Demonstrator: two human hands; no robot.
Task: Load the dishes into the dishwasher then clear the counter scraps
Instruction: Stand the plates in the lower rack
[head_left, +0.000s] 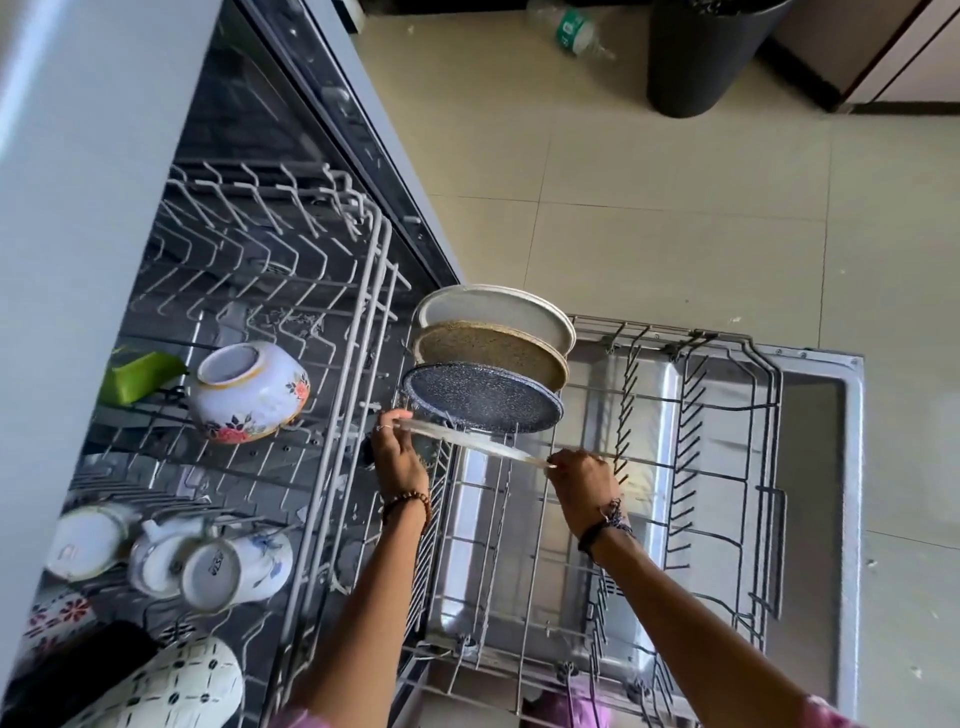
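Clear plate (475, 442) edge-on, barely visible

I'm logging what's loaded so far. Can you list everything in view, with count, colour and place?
Clear plate: 1, transparent, held over lower rack
Standing plates: 3, white, tan, speckled blue, lower rack
Floral bowl: 1, white, upper rack
Mugs: about 3, white, upper rack
Green item: 1, beside the bowl
Bin: 1, dark, floor
Bottle: 1, clear, floor
Left hand: grips the plate's edge
Right hand: grips the opposite edge
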